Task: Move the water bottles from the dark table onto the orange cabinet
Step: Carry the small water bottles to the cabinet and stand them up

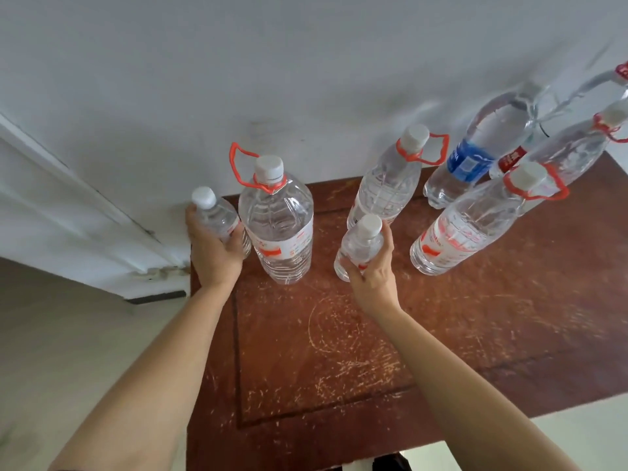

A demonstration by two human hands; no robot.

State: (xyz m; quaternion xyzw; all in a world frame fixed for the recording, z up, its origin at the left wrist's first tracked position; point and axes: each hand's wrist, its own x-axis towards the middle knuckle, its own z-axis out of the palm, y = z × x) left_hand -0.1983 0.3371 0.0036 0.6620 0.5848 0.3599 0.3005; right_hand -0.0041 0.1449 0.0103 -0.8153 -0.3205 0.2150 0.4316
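**Here: Two Small Ones Held**

The left grip (212, 253) is curled round a small clear plastic white-capped bottle (215, 212) at the back left corner of the scratched reddish-orange wooden cabinet (323, 351), with the fingers wrapped about its lower body. The right grip (372, 277) pinches a second small clear bottle (360, 244) between thumb and fingers. This one tilts a little leftward near the middle of the top. Whether either base touches the wood cannot be told.

Between the two stands a large clear bottle with a red carry loop (277, 229), just beside the left one. Behind the right grip stands another large red-looped bottle (385, 188). To its right are a third red-looped bottle (465, 226), a blue-labelled clear bottle (472, 154) and more, blurred, at the frame's edge. A white wall (306, 62) rises behind.
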